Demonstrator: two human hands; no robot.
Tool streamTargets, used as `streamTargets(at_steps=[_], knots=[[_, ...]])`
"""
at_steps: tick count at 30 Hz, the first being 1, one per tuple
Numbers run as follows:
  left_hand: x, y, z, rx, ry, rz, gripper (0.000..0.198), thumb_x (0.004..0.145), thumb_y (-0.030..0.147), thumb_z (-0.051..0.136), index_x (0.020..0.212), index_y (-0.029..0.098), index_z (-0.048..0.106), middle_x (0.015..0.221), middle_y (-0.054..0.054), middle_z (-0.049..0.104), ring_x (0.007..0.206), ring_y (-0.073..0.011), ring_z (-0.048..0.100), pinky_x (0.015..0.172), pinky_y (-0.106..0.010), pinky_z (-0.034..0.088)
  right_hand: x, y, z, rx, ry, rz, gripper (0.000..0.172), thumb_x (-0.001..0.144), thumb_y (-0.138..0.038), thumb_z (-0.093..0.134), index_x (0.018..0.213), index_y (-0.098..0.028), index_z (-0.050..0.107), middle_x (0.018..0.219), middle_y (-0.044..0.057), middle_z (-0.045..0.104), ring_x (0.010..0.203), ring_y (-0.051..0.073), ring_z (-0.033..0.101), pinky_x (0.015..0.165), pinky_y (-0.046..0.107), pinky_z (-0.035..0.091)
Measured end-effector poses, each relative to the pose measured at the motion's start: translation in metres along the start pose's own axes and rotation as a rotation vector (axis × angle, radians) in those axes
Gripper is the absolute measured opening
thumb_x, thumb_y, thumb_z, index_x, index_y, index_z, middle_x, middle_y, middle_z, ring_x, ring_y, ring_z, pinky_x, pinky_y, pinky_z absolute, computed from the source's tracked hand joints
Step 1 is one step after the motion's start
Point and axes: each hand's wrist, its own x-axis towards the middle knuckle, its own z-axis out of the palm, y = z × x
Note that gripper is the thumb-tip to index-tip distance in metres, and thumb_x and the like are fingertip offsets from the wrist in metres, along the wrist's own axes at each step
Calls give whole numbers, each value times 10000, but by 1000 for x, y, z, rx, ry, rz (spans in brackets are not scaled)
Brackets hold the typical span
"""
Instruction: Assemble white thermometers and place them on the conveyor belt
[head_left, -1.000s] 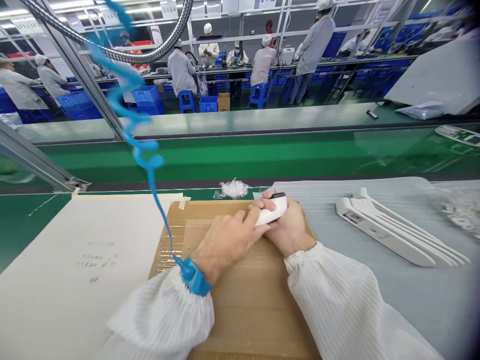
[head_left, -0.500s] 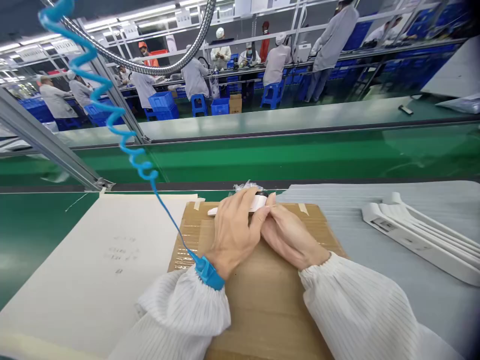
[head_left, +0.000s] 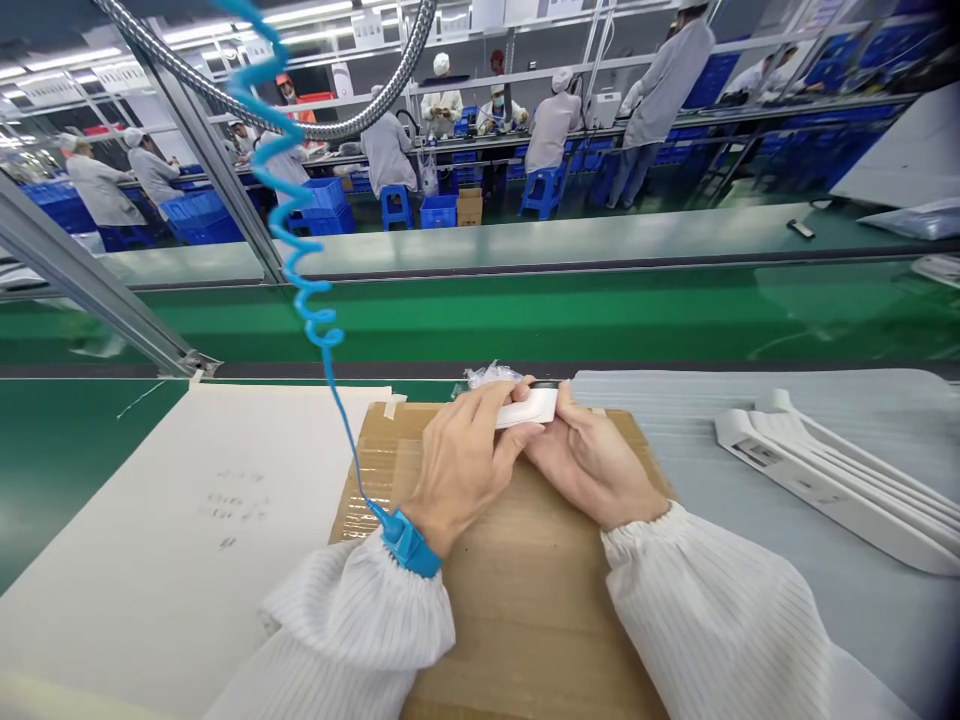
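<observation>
The left hand (head_left: 461,455) and right hand (head_left: 596,460) are gripping a white plastic piece (head_left: 529,409) crosswise between their fingers, its black end (head_left: 545,384) pointing right.

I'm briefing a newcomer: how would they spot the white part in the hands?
Find the brown cardboard at bottom centre. Near its far edge, the left hand and right hand hold a white part. Unlike the long white pieces on the grey sheet to the right, it is held and shows a black end.
</observation>
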Motion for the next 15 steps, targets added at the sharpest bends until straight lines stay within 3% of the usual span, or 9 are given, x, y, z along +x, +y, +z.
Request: streamTargets(at_steps=[3, 7, 11, 15], knots=[[1, 5, -5, 65, -120, -81, 321, 1055, 393, 510, 1330, 256, 601, 1302, -37, 713, 1189, -216, 665, 997, -366, 529, -1, -7, 1, 74, 47, 13, 267, 1039, -380, 525, 889, -216, 673, 873, 14, 673, 872, 172, 660, 904, 337, 579], [1, 14, -5, 214, -244, -195, 350, 1034, 463, 521, 1300, 255, 614, 1205, -53, 719, 1041, -255, 700, 847, -371, 552, -2, -7, 3, 129, 123, -7, 291, 1048, -399, 499, 867, -221, 642, 813, -1, 649, 795, 176, 647, 838, 342, 575], [-1, 20, -3, 211, -301, -212, 398, 1033, 508, 494, 1355, 296, 591, 1217, -50, 716, 958, -264, 718, 743, -359, 540, -1, -9, 4, 182, 190, -21, 348, 1051, -467, 487, 842, -222, 620, 726, -26, 601, 707, 145, 615, 723, 269, 542], [-3, 22, -1, 142, -360, -187, 440, 1063, 485, 419, 1479, 368, 499, 1206, -35, 738, 991, -283, 730, 762, -379, 542, 1, -15, 5, 148, 310, -10, 438, 1066, -511, 423, 795, -220, 608, 618, -35, 561, 645, 143, 601, 678, 262, 530]])
